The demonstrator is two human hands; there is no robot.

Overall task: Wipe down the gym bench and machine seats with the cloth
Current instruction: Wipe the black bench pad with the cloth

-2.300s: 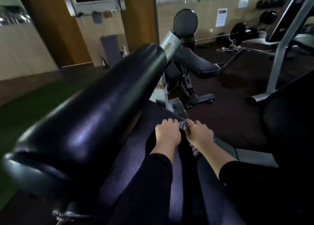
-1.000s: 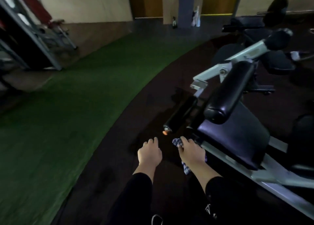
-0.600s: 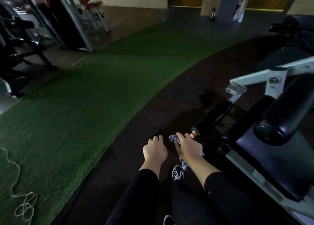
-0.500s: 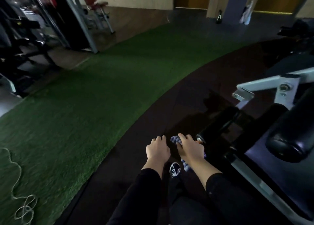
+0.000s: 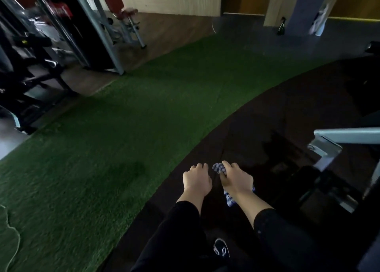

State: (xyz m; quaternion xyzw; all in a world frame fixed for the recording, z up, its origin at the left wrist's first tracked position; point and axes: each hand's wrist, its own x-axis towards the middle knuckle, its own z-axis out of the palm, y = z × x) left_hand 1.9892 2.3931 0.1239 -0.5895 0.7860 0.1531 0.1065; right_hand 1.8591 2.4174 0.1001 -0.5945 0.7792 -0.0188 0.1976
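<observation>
My right hand [image 5: 235, 179] grips a blue-and-white checked cloth [image 5: 228, 197], which pokes out past my fingers and hangs below my wrist. My left hand [image 5: 197, 180] hovers just to its left with loosely curled fingers and holds nothing. Both hands are over the dark rubber floor [image 5: 257, 128]. At the right edge only a grey steel frame [image 5: 337, 137] and dark lower parts of the machine [image 5: 320, 185] show; its seat pads are out of view.
Green turf [image 5: 123, 128] spreads across the left and middle. Weight machines with red pads [image 5: 115, 6] stand at the far left on wooden floor. A spray bottle [image 5: 281, 26] stands by a far pillar. A cord [image 5: 12, 230] lies on the turf. My shoe [image 5: 221, 249] is below.
The view has swung left, away from the black padded machine I was wiping. The seat and roller pads slid out on the right. My hands keep their pose, the cloth still in my right.
</observation>
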